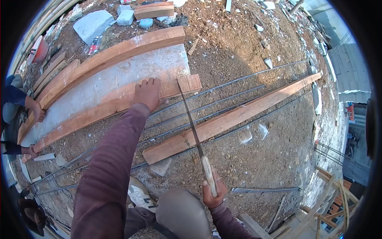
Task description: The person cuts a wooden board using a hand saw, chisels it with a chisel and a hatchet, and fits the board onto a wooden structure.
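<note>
clasps the saw (194,132) by its handle (207,167) in the right hand (215,190), with fingers wrapped round. ahead of that grip, extends the blade (187,106) over a nearer beam (230,118) to the plank (115,99), near its end. farther left of the grip, rests the left hand (147,95) on the plank with bent fingers; cannot tell if pinching.

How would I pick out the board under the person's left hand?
Find the wide pale panel at upper left. The lower board lies along its edge nearer the person. Unlike the upper board along the far edge, it has the left hand on it and the saw across its right end.
</note>
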Tool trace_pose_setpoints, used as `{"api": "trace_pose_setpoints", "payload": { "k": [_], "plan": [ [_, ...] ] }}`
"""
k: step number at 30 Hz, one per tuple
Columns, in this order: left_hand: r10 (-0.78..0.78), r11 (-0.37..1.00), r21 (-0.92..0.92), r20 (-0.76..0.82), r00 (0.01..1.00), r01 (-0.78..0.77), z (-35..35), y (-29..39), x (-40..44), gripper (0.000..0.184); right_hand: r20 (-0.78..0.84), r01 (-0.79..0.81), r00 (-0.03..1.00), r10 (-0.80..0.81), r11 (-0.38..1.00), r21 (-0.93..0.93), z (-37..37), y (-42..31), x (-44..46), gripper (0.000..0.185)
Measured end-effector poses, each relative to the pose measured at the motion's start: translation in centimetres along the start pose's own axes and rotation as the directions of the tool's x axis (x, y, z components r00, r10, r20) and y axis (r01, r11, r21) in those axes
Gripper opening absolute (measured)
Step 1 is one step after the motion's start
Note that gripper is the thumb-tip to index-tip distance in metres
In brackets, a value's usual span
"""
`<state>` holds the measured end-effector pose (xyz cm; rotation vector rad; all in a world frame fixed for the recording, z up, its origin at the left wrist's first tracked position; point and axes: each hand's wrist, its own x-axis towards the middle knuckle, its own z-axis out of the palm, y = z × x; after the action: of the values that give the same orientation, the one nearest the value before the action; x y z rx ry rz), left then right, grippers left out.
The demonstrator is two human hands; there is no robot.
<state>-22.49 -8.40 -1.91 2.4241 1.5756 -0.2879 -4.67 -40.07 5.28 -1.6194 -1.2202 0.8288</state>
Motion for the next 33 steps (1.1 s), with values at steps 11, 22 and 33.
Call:
{"api": "trace_pose_setpoints", "payload": {
  "k": [11, 22, 33],
  "plan": [
    [-0.009, 1.000, -0.014, -0.049, 0.999, 0.008, -0.4, -0.6, 0.5, 0.078, -0.039, -0.047, 0.998, 0.050, 0.996, 0.074, 0.6, -0.2, -0.2, 0.049],
    [0.020, 0.999, -0.025, -0.031, 0.999, -0.021, 0.9, -0.1, -0.8, 0.078, -0.004, -0.105, 0.994, 0.107, 0.987, 0.121, 1.7, 0.3, 1.1, 0.048],
    [0.019, 0.999, -0.030, -0.044, 0.999, -0.020, 0.2, -0.1, 0.0, 0.080, 0.047, -0.088, 0.995, 0.086, 0.995, 0.041, 2.5, 3.1, 4.0, 0.051]
  ]
}}
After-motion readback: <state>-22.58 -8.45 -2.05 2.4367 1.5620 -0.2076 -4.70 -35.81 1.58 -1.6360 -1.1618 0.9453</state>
